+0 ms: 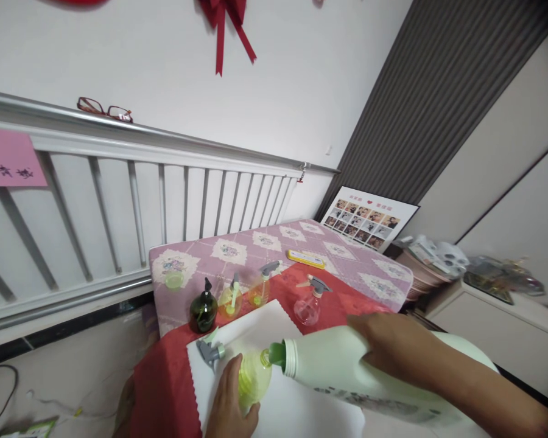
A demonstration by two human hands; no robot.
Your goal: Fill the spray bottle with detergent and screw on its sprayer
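Observation:
My left hand [231, 398] is wrapped round a yellow-green clear bottle [254, 377], which leans to the right over a white sheet [305, 404]. My right hand [393, 340] grips a large pale green jug [333, 359], tipped on its side. The jug's green spout [276, 354] meets the small bottle's mouth; whether liquid is flowing I cannot make out. A grey spray head [210, 351] lies on the sheet, left of the bottle. Behind the sheet stand a dark green pump bottle [203, 309], a yellowish spray bottle [231, 301], an orange-tinted one [259, 291] and a pink one [308, 306].
A red cloth [164, 377] covers part of the table, over a purple floral tablecloth [283, 240]. On it lie a pale green cap [174, 280] and a yellow box [305, 259]. A radiator [173, 194] runs behind, with a photo board [369, 218] and a cabinet [497, 316] at right.

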